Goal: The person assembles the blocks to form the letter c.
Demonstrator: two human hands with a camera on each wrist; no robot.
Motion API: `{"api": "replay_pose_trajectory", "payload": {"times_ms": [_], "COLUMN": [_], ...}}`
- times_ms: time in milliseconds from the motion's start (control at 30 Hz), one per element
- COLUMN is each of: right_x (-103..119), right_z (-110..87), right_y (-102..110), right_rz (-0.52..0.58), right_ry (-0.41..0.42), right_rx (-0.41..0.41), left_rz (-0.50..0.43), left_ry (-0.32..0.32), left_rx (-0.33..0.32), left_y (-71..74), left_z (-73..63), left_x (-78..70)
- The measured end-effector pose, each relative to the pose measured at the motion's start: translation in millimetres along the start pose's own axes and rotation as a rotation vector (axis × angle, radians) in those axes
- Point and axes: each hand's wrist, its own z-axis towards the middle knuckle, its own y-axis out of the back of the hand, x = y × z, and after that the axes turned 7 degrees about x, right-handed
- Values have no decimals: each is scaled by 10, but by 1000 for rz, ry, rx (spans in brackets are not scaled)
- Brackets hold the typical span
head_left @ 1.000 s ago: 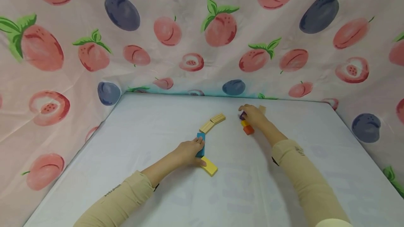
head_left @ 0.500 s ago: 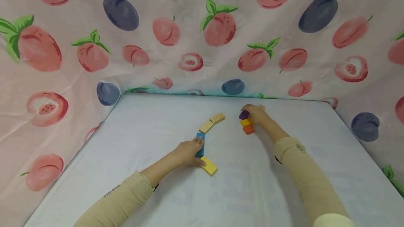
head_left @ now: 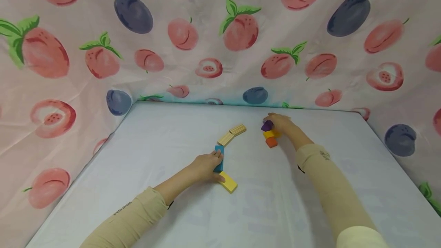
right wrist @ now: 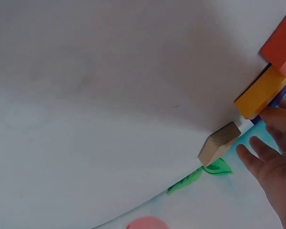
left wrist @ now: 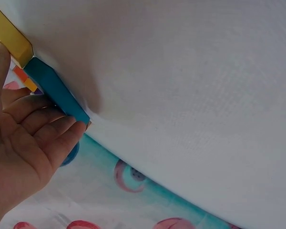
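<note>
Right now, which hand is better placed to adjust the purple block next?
Probably the right hand: it is right at the purple block, while the left hand touches the blue block, farther away.

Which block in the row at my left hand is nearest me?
The yellow block by the thumb of your left hand; the blue block and two striped wooden blocks lie farther away.

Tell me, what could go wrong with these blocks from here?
The left hand touches the blue block and the yellow block, so a slip might skew both. The right hand at the purple block could nudge the amber block beside it, or perhaps knock the nearby wooden block.
</note>
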Motion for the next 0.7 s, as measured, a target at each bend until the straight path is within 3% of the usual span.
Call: {"api": "replay_pose_trajectory", "payload": {"times_ms": [167, 700], "right_x": [-23, -34], "right_z": [4, 75], "right_y": [-3, -18], "right_rz": [-11, -68], "right_ry": [40, 17], "right_rx": [-10, -33], "left_rz": [1, 14], "left_ry": [-6, 9], "left_rx": [7, 3], "left_y": [-6, -2], "left_z": [12, 7], "left_x": [-11, 1]}}
